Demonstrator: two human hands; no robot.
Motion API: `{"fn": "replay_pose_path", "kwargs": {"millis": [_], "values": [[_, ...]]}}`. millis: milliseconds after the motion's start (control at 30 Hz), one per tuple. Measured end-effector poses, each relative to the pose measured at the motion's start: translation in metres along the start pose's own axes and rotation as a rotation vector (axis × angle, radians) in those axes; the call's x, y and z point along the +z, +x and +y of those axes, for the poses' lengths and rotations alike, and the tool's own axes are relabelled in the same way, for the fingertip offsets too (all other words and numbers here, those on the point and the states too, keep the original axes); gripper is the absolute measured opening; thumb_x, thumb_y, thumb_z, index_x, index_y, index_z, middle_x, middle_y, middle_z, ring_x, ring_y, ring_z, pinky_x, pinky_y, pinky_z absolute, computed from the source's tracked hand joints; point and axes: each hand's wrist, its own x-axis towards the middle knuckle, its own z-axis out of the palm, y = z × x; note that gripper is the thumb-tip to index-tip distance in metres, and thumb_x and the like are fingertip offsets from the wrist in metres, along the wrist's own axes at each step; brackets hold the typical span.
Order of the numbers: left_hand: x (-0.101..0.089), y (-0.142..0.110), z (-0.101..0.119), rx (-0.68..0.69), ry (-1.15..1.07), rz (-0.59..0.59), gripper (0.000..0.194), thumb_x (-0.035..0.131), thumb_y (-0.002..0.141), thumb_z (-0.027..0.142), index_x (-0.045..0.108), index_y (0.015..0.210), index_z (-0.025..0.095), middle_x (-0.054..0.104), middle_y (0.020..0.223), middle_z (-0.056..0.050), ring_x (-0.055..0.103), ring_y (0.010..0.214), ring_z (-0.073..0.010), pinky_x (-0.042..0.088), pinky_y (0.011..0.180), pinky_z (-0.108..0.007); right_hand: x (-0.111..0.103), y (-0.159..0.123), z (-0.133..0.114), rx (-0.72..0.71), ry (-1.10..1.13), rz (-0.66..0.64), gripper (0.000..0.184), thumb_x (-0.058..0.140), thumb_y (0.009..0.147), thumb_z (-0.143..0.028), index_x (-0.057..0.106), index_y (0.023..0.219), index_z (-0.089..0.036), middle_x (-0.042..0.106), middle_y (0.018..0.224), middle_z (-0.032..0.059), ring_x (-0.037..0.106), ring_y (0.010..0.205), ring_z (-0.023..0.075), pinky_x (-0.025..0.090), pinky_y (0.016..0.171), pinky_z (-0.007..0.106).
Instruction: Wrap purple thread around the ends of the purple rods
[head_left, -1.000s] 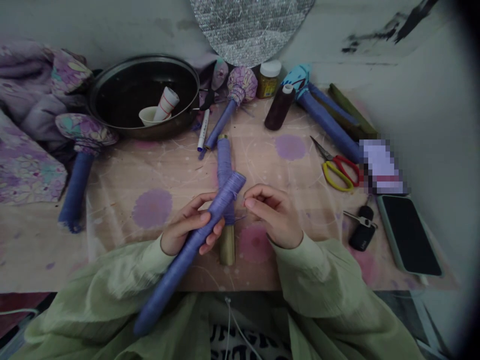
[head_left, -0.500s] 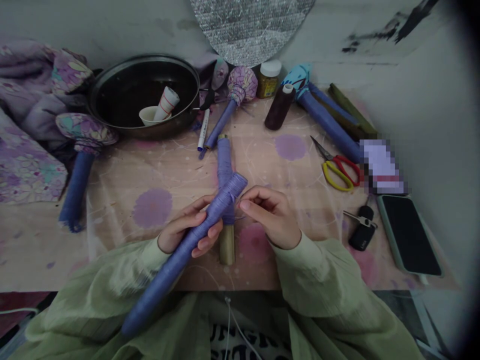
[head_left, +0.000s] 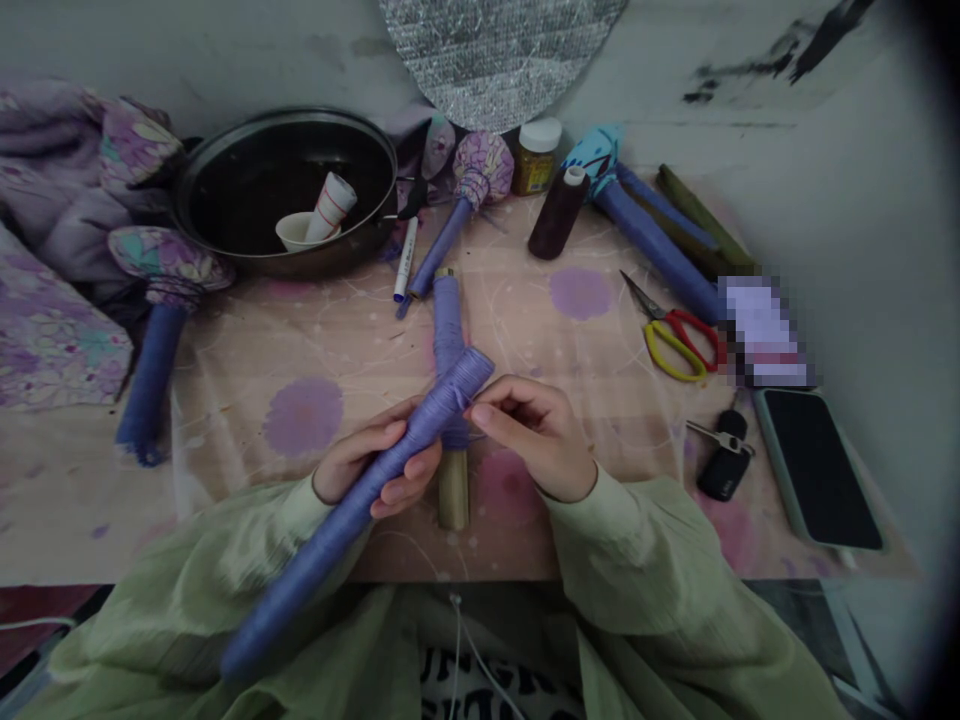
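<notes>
The left hand [head_left: 349, 462] wraps a long, straight rod bound in violet-blue thread [head_left: 315, 565], thumb on top and fingers curled underneath. The right hand [head_left: 541, 435] makes a narrow pinch, thumb and forefinger meeting beside the rod's upper end; whether a strand lies between the tips is too small to tell.

The rod slants across the near part of a peach table cover with purple and pink round blotches [head_left: 525, 330]. Its lower end passes beyond the table's front edge and hangs over the person's lap; its upper end crosses above a second violet-wrapped rod with a bare tan end [head_left: 453, 490], which lies upright in the view.

To the left, a broad stretch of cover reaches from the left hand to a blue-wrapped stick with a floral cloth head [head_left: 154, 375]. To the right, more cover separates the right hand from scissors with red and yellow handles [head_left: 675, 350] and a metal key with a black fob [head_left: 724, 470].

Both forearms, in loose pale-green sleeves [head_left: 615, 530], come in over the front edge, wrists angled inward. The left palm faces the rod; the right hand's other fingers curl behind its pinch.
</notes>
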Motion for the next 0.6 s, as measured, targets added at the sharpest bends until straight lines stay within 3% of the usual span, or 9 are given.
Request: {"fn": "replay_pose_path", "kwargs": {"millis": [267, 467, 533, 600], "values": [[-0.002, 0.002, 0.0, -0.061, -0.095, -0.13, 0.022, 0.049, 0.088, 0.034, 0.057, 0.078, 0.015, 0.047, 0.051, 0.004, 0.029, 0.028, -0.0017, 0.03, 0.026, -0.008, 0.002, 0.001, -0.002, 0.024, 0.076, -0.008, 0.022, 0.068, 0.075, -0.037, 0.062, 0.067, -0.018, 0.054, 0.054, -0.0038, 0.041, 0.047, 0.0058, 0.035, 0.044, 0.021], [-0.004, 0.002, -0.004, -0.132, -0.24, -0.258, 0.03, 0.041, 0.092, 0.037, 0.059, 0.08, 0.015, 0.036, 0.043, 0.007, 0.025, 0.022, -0.0018, 0.026, 0.022, -0.009, 0.002, 0.001, 0.0, -0.006, 0.12, -0.026, 0.014, 0.067, 0.077, -0.028, 0.062, 0.069, -0.017, 0.053, 0.054, -0.0047, 0.041, 0.046, 0.0048, 0.034, 0.044, 0.02], [-0.005, 0.001, -0.007, -0.09, -0.194, -0.193, 0.026, 0.045, 0.09, 0.037, 0.06, 0.085, 0.016, 0.036, 0.044, 0.007, 0.024, 0.022, -0.0021, 0.029, 0.023, -0.012, 0.002, 0.001, -0.001, -0.009, 0.14, -0.037, 0.014, 0.067, 0.077, -0.027, 0.063, 0.069, -0.017, 0.056, 0.056, -0.0037, 0.042, 0.046, 0.0048, 0.035, 0.044, 0.02], [-0.006, -0.001, -0.012, -0.027, -0.048, -0.024, 0.027, 0.047, 0.088, 0.041, 0.06, 0.089, 0.017, 0.037, 0.043, 0.007, 0.025, 0.021, -0.0038, 0.031, 0.023, -0.016, 0.003, 0.001, -0.002, -0.006, 0.159, -0.048, 0.016, 0.067, 0.077, -0.029, 0.062, 0.068, -0.017, 0.058, 0.057, -0.0029, 0.042, 0.046, 0.0048, 0.036, 0.044, 0.02]]}}
